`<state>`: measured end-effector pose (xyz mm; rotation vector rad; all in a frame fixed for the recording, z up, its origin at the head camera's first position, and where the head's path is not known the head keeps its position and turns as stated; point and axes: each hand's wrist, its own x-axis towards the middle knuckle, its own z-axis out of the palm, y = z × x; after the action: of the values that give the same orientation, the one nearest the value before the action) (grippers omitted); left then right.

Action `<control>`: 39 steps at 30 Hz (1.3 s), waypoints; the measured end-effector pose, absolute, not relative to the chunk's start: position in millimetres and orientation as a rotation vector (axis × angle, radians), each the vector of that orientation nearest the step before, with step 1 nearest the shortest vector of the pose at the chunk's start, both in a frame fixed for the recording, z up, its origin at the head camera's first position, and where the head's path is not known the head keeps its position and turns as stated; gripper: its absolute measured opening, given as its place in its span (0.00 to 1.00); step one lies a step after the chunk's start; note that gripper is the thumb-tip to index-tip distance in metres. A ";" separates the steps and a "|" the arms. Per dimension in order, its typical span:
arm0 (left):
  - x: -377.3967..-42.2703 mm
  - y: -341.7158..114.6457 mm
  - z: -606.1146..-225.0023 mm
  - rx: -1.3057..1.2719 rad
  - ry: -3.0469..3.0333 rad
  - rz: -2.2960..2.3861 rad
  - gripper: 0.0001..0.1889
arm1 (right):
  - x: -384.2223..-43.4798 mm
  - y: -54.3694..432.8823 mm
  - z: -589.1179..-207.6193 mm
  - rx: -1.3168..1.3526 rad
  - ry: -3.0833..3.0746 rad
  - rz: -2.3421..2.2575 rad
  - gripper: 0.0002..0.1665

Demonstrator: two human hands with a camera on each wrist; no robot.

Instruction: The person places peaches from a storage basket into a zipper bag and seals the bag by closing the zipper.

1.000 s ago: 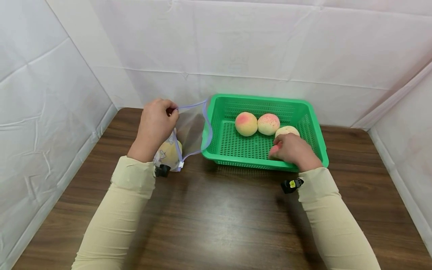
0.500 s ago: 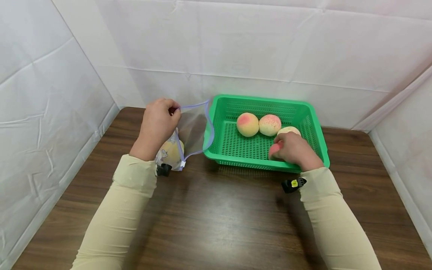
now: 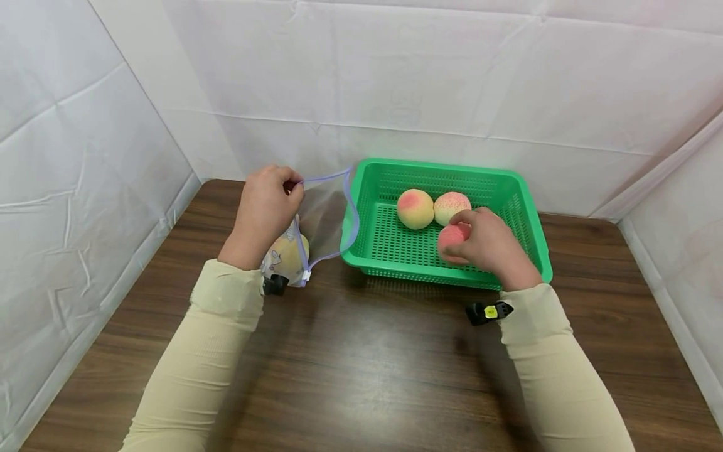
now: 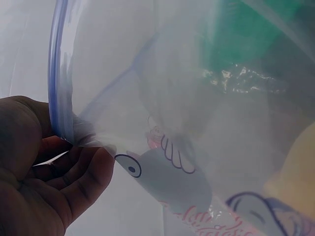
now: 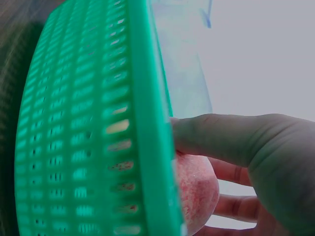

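Note:
My left hand pinches the top edge of a clear zip bag with a purple seal and a white slider, its mouth spread toward the basket. A yellowish round fruit sits low inside the bag, behind its printed wall. My right hand grips a pink-red peach at the front right of the green basket; thumb and fingers wrap round it in the right wrist view. Two more peaches, one yellow with a red blush and one speckled pink, lie side by side in the basket.
The basket's perforated side wall rises close by the right hand. Brown wood-grain table lies under everything. White sheeting stands behind and at both sides.
My right hand has lifted the pink-red peach slightly and shifted it left, now covering the pale peach that showed behind it. The left hand and bag have hardly moved.

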<state>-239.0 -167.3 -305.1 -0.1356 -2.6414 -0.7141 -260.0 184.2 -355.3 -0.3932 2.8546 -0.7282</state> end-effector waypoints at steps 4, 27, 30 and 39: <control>-239.0 -167.3 -305.4 -0.132 -2.646 -0.719 0.11 | -256.0 177.9 -349.9 -0.388 2.882 -0.768 0.32; -239.1 -165.9 -306.0 -0.121 -2.652 -0.715 0.11 | -243.3 137.9 -342.4 -0.402 2.978 -1.189 0.33; -239.0 -166.1 -306.2 -0.118 -2.654 -0.706 0.11 | -241.5 131.2 -341.8 -0.414 2.984 -1.233 0.33; -238.6 -166.4 -306.0 -0.119 -2.668 -0.713 0.11 | -236.9 112.8 -341.2 -0.498 3.004 -1.363 0.33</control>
<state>-238.6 -166.4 -306.0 -0.1185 -2.6683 -0.7127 -236.9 112.8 -341.2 -0.4980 3.0041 -1.3628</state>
